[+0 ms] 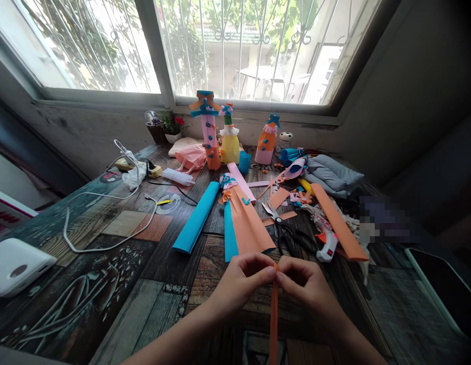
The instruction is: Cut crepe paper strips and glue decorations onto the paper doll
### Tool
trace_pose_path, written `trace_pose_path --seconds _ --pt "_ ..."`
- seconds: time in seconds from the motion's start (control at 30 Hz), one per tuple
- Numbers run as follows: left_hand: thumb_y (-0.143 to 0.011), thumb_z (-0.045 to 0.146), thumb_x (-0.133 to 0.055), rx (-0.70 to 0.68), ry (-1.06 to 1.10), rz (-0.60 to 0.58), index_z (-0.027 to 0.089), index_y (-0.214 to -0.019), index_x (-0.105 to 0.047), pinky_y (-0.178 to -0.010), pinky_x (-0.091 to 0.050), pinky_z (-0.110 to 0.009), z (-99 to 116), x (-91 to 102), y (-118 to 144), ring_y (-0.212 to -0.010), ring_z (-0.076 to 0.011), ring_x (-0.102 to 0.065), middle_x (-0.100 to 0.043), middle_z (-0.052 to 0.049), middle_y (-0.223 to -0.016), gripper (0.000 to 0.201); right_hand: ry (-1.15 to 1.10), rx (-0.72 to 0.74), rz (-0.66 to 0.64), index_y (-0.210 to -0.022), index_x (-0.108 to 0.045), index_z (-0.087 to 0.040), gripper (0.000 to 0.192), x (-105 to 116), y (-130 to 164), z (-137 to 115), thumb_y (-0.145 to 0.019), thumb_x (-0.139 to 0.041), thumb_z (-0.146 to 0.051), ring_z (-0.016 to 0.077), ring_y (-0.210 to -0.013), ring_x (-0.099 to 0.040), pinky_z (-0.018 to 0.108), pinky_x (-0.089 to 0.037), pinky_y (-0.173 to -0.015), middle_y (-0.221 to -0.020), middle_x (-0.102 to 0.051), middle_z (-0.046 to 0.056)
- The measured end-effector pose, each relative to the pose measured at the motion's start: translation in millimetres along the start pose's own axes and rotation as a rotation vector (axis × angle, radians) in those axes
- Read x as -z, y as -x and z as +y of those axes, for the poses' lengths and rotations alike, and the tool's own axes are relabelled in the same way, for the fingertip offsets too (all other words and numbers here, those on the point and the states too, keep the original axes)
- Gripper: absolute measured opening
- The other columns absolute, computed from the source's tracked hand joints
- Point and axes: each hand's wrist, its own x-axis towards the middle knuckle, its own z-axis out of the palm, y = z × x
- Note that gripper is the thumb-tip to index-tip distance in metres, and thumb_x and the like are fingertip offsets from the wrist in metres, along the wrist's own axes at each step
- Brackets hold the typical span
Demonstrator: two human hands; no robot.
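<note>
Between the fingertips of my left hand [248, 281] and my right hand [305, 281] an orange crepe paper strip [274, 324] is pinched at its upper end. Its long tail hangs down toward the bottom of the view. Both hands are closed and nearly touch each other. Just beyond them lies a dress-like crepe paper piece [250, 223] in orange and blue, with a ruffled pink and blue top. Left of it rests a rolled blue crepe paper [197, 218]. Scissors [283, 228] with black handles and a glue gun [327, 245] lie on the right.
Decorated paper-covered bottles [229, 144] stand at the back below the window. A white cable [102, 250] and a white box-shaped device [20, 266] are at left. On the right are an orange crepe paper roll [339, 223], paper scraps [301, 196], a grey cushion [330, 172] and a phone [440, 289].
</note>
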Motion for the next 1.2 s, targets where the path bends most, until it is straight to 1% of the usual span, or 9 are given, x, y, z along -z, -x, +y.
trace_pose_path --seconds 0.2,0.3,0.43,0.53,0.9,1.07,1.2 --pt "-0.069 0.026 -0.073 0.018 0.001 0.007 0.011 -0.074 -0.066 -0.067 -0.042 -0.019 -0.5 0.5 -2.0 -0.068 -0.0099 -0.054 -0.062 0.0 -0.07 0.017 0.126 0.032 0.032 -0.059 -0.056 -0.017 0.025 -2.6 2.4 -2.3 -0.077 -0.061 -0.033 0.014 -0.059 -0.046 0.025 -0.036 -0.057 -0.059 -0.051 -0.002" --pt "-0.069 0.026 -0.072 0.024 -0.001 -0.002 0.011 -0.073 -0.065 -0.065 -0.04 -0.02 -2.7 2.3 -3.0 -0.066 -0.0102 -0.052 -0.059 0.0 -0.068 0.017 0.165 0.049 0.015 -0.06 -0.057 -0.017 0.024 -2.8 2.6 -3.2 -0.078 -0.061 -0.032 0.0147 -0.06 -0.049 0.025 -0.038 -0.058 -0.06 -0.054 -0.001" --pt "-0.069 0.027 -0.072 0.05 0.018 -0.016 0.012 -0.07 -0.065 -0.062 -0.037 -0.02 -4.2 4.0 -3.9 -0.061 -0.0101 -0.047 -0.055 0.001 -0.062 0.017 0.155 0.067 -0.045 -0.066 -0.064 -0.016 0.022 -1.5 2.4 -3.5 -0.08 -0.059 -0.033 0.0176 -0.066 -0.055 0.027 -0.041 -0.063 -0.066 -0.061 0.002" --pt "-0.068 0.028 -0.072 0.055 0.04 -0.002 0.012 -0.069 -0.065 -0.061 -0.035 -0.021 -4.1 4.2 -4.1 -0.06 -0.0099 -0.046 -0.054 0.001 -0.061 0.018 0.117 0.086 -0.06 -0.07 -0.066 -0.016 0.024 -0.3 2.5 -3.7 -0.082 -0.056 -0.034 0.0185 -0.068 -0.056 0.028 -0.041 -0.064 -0.069 -0.063 0.004" --pt "-0.071 0.026 -0.072 0.039 0.031 -0.031 0.011 -0.072 -0.066 -0.06 -0.036 -0.018 -2.8 3.4 -3.3 -0.06 -0.0077 -0.047 -0.056 0.002 -0.062 0.016 0.136 0.077 -0.022 -0.066 -0.063 -0.016 0.023 -1.5 2.5 -2.5 -0.082 -0.057 -0.032 0.0158 -0.064 -0.053 0.026 -0.039 -0.06 -0.065 -0.059 0.001" --pt "-0.07 0.026 -0.072 0.028 0.0 -0.013 0.011 -0.072 -0.066 -0.062 -0.039 -0.018 -0.2 2.8 -2.7 -0.063 -0.0081 -0.05 -0.058 0.001 -0.065 0.016 0.157 0.081 0.013 -0.062 -0.058 -0.017 0.024 -1.9 3.2 -1.3 -0.08 -0.058 -0.033 0.0142 -0.06 -0.048 0.025 -0.037 -0.058 -0.061 -0.053 -0.001" --pt "-0.07 0.027 -0.072 0.028 -0.008 -0.001 0.011 -0.072 -0.066 -0.063 -0.039 -0.018 0.4 2.3 -1.7 -0.064 -0.0084 -0.051 -0.059 0.001 -0.066 0.017 0.17 0.083 0.026 -0.062 -0.058 -0.017 0.024 -2.3 3.2 -2.2 -0.08 -0.058 -0.032 0.014 -0.06 -0.048 0.025 -0.037 -0.058 -0.061 -0.052 -0.002"
